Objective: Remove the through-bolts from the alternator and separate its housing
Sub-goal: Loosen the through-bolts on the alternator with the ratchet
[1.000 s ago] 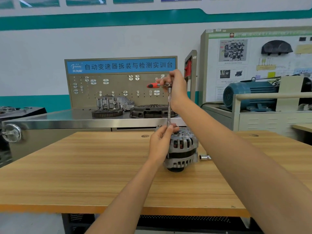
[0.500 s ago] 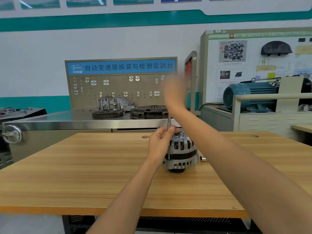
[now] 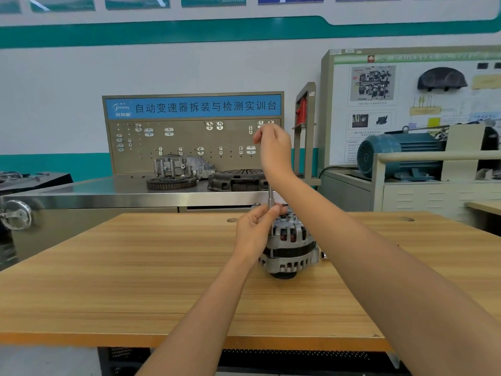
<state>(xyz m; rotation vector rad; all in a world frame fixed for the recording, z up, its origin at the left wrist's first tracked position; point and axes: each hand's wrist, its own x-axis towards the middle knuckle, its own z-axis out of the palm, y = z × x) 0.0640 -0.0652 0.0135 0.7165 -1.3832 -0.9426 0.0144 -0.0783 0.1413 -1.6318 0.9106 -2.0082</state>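
A silver alternator (image 3: 291, 245) with a black middle band stands upright on the wooden table (image 3: 135, 280). A long metal extension bar (image 3: 270, 196) rises straight up from its top left edge. My left hand (image 3: 256, 229) pinches the bar's lower end at the alternator. My right hand (image 3: 273, 150) is curled round the top of the bar, and the wrist hides the upper shaft. The ratchet's red handle is hidden.
A small metal socket (image 3: 324, 255) lies on the table just right of the alternator. Behind the table is a steel bench (image 3: 108, 194) with a gear ring, a housing and a clutch cover, a pegboard behind it. A blue motor (image 3: 401, 153) sits at the right.
My right hand swung round at the top of the bar, and the red ratchet handle that pointed left is now out of sight. The left hand and the alternator stayed put.
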